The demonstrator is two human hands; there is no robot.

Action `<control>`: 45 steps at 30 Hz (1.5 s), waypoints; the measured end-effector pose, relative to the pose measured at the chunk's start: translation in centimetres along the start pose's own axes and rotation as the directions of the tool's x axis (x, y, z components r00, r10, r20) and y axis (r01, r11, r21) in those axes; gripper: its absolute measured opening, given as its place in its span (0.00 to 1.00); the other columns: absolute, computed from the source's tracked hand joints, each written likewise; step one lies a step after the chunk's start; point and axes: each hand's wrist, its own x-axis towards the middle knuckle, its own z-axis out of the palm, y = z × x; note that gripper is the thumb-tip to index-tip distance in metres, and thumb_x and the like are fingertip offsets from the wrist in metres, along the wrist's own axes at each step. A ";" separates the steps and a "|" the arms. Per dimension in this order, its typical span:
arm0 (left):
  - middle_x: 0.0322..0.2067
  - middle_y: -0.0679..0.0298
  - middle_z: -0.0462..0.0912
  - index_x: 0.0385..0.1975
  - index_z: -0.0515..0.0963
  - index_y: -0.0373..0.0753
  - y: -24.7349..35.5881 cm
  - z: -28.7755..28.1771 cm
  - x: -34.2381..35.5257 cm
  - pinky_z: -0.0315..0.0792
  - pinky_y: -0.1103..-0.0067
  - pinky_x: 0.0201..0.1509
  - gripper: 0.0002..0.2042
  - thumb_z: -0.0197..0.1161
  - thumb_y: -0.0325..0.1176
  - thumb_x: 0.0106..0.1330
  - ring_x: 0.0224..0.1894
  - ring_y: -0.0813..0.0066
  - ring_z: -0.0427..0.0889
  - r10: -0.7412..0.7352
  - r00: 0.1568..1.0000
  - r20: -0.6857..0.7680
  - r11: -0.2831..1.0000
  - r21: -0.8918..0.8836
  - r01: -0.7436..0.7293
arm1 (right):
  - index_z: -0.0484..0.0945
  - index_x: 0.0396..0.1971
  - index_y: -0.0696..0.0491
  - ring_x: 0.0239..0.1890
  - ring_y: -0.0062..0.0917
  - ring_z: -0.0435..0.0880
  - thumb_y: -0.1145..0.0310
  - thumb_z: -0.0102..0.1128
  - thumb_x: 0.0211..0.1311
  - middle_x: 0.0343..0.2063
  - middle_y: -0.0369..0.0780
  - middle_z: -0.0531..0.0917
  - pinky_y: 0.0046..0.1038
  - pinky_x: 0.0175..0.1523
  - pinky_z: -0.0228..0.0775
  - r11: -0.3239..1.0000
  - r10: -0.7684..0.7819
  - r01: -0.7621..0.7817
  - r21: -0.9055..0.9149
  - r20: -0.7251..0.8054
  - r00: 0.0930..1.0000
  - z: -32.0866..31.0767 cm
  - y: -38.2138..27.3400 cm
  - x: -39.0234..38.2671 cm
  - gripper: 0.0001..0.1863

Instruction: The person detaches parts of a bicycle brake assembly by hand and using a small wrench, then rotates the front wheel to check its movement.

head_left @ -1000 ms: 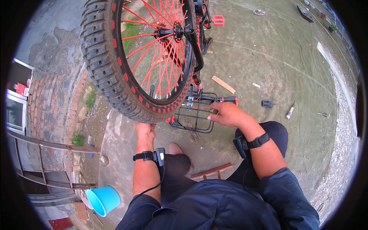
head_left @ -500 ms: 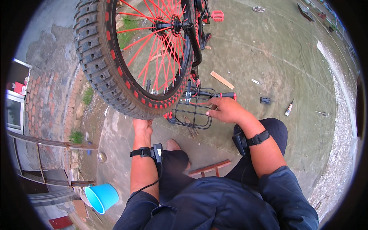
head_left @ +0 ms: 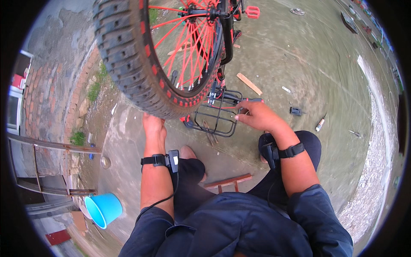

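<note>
"What's different from a second ago?"
"The whole view shifts: the wheel (head_left: pixel 154 69) sits higher in it, its hub (head_left: pixel 197 16) closer to the top edge, and the tread (head_left: pixel 120 55) looks more blurred."
"And the hands?"
"Left hand (head_left: pixel 153 127) and right hand (head_left: pixel 259 115) both appear higher too, like the wire rack (head_left: pixel 217 117)."
"Anything else?"
"The blue bucket (head_left: pixel 109 207) shows farther up and left."

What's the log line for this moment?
left hand: at near edge of tire, grip partly hidden | right hand: at black wire rack, contact unclear | nearby: wooden strip, blue bucket
</note>
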 end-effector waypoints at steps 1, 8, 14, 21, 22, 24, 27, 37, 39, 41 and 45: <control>0.41 0.64 0.82 0.49 0.72 0.36 0.0 -0.1 0.1 0.74 0.78 0.34 0.13 0.59 0.29 0.67 0.36 0.75 0.82 -0.012 1.000 0.020 1.000 -0.007 0.013 | 0.78 0.47 0.56 0.34 0.32 0.84 0.61 0.66 0.58 0.31 0.43 0.85 0.31 0.40 0.74 1.000 0.012 -0.012 -0.004 0.004 1.000 0.0 -0.1 0.0 0.20; 0.30 0.67 0.79 0.45 0.72 0.32 0.1 -0.7 0.9 0.72 0.81 0.30 0.09 0.54 0.25 0.67 0.28 0.79 0.77 -0.063 0.995 0.076 0.998 0.011 0.062 | 0.77 0.48 0.56 0.36 0.32 0.85 0.62 0.66 0.59 0.32 0.44 0.85 0.32 0.41 0.75 0.998 0.027 -0.025 -0.065 0.030 0.999 0.7 0.6 0.6 0.20; 0.29 0.67 0.79 0.43 0.73 0.35 0.4 -0.2 1.3 0.71 0.83 0.28 0.07 0.55 0.26 0.67 0.26 0.81 0.75 -0.055 0.997 0.049 0.996 0.069 0.052 | 0.78 0.48 0.56 0.36 0.33 0.85 0.61 0.65 0.59 0.33 0.44 0.85 0.32 0.42 0.75 0.996 0.036 -0.032 -0.087 0.041 0.999 0.8 1.0 1.0 0.20; 0.39 0.57 0.84 0.46 0.72 0.38 2.6 0.7 5.8 0.76 0.76 0.33 0.09 0.58 0.29 0.68 0.36 0.69 0.84 -0.061 0.969 0.238 0.945 -0.300 0.133 | 0.78 0.48 0.57 0.35 0.29 0.84 0.61 0.65 0.60 0.31 0.42 0.85 0.30 0.41 0.74 0.998 0.056 -0.057 0.032 0.043 0.998 0.8 -0.3 2.1 0.20; 0.41 0.54 0.84 0.48 0.70 0.36 0.9 -0.2 8.6 0.78 0.73 0.34 0.11 0.58 0.29 0.69 0.37 0.64 0.85 -0.049 0.939 0.341 0.923 -0.343 0.173 | 0.78 0.48 0.57 0.35 0.28 0.84 0.60 0.65 0.60 0.31 0.42 0.84 0.29 0.41 0.74 0.997 0.062 -0.063 0.032 0.039 0.997 0.7 -0.2 2.0 0.20; 0.41 0.53 0.83 0.50 0.69 0.35 1.1 1.6 10.7 0.78 0.73 0.34 0.12 0.58 0.29 0.69 0.37 0.63 0.86 -0.017 0.943 0.333 0.985 -0.159 0.074 | 0.77 0.48 0.58 0.35 0.30 0.84 0.61 0.65 0.60 0.31 0.43 0.85 0.30 0.41 0.74 0.997 0.074 -0.075 0.033 0.047 0.996 0.7 0.1 2.0 0.20; 0.41 0.52 0.83 0.52 0.67 0.34 2.0 4.0 12.7 0.79 0.73 0.33 0.15 0.58 0.29 0.69 0.37 0.62 0.86 0.055 0.943 0.328 0.988 0.122 -0.100 | 0.77 0.47 0.58 0.35 0.33 0.84 0.61 0.66 0.59 0.32 0.44 0.85 0.31 0.42 0.74 0.999 0.042 -0.043 0.021 0.033 0.999 0.5 0.2 1.8 0.21; 0.44 0.54 0.81 0.56 0.63 0.33 1.7 5.4 9.9 0.78 0.78 0.38 0.21 0.61 0.33 0.68 0.42 0.64 0.85 0.126 0.917 0.379 0.879 0.386 -0.280 | 0.77 0.46 0.58 0.37 0.38 0.84 0.61 0.66 0.58 0.32 0.45 0.85 0.33 0.42 0.75 0.999 -0.031 0.031 -0.009 -0.046 0.998 0.1 0.1 1.2 0.21; 0.46 0.55 0.80 0.57 0.64 0.37 2.0 4.0 8.8 0.78 0.77 0.41 0.20 0.61 0.33 0.69 0.46 0.66 0.83 0.122 0.891 0.437 0.849 0.419 -0.321 | 0.77 0.46 0.58 0.37 0.39 0.84 0.61 0.66 0.58 0.33 0.45 0.85 0.34 0.43 0.75 0.999 -0.050 0.049 -0.006 -0.039 0.998 0.1 -0.4 1.3 0.20; 0.42 0.56 0.81 0.56 0.67 0.35 1.8 3.3 7.0 0.77 0.77 0.38 0.21 0.61 0.36 0.68 0.43 0.68 0.83 0.181 0.871 0.456 0.859 0.358 -0.366 | 0.77 0.46 0.59 0.37 0.39 0.85 0.61 0.66 0.58 0.32 0.45 0.85 0.34 0.43 0.75 0.998 -0.061 0.060 -0.004 -0.038 0.997 0.1 -0.6 1.3 0.20; 0.41 0.58 0.82 0.56 0.71 0.36 2.2 1.9 4.4 0.78 0.75 0.41 0.20 0.61 0.37 0.68 0.42 0.71 0.82 0.124 0.899 0.421 0.805 0.486 -0.339 | 0.77 0.47 0.59 0.37 0.38 0.85 0.61 0.66 0.59 0.32 0.46 0.84 0.34 0.43 0.75 0.997 -0.078 0.078 0.009 -0.032 0.996 0.4 -0.8 1.4 0.21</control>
